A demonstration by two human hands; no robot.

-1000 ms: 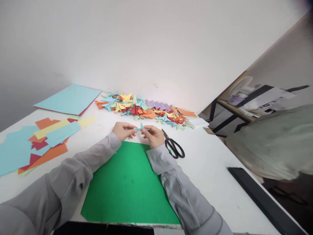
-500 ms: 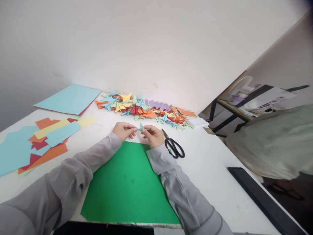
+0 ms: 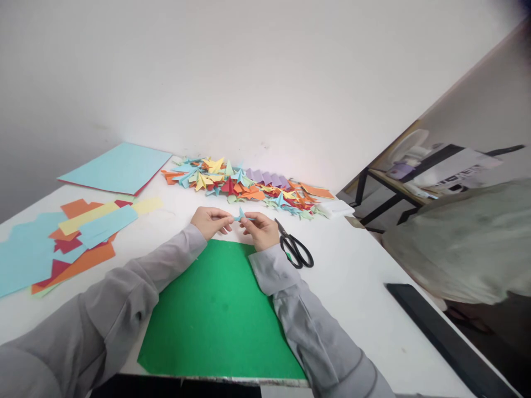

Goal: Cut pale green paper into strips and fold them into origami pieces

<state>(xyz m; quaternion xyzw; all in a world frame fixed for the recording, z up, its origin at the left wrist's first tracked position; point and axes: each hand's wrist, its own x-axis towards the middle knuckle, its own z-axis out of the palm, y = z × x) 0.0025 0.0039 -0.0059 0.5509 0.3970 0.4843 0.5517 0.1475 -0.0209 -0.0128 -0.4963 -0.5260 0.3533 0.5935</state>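
Little is moving since the earlier frame: my fingers are shifting only slightly, less blue showing beside the left fingertips. My left hand (image 3: 213,221) and right hand (image 3: 260,229) are pinching nearly closed, thumbs against fingers, and both are holding a small folded blue paper (image 3: 241,213), its point sticking up between them. The paper is sitting just past the far edge of a green sheet (image 3: 219,309), which is lying on the white desk (image 3: 348,287). Black-handled scissors (image 3: 295,247) are resting just beside my right hand. Beyond, a heap of folded paper shapes (image 3: 249,192) is running along the wall. Cut paper pieces (image 3: 97,221) are overlapping on the left.
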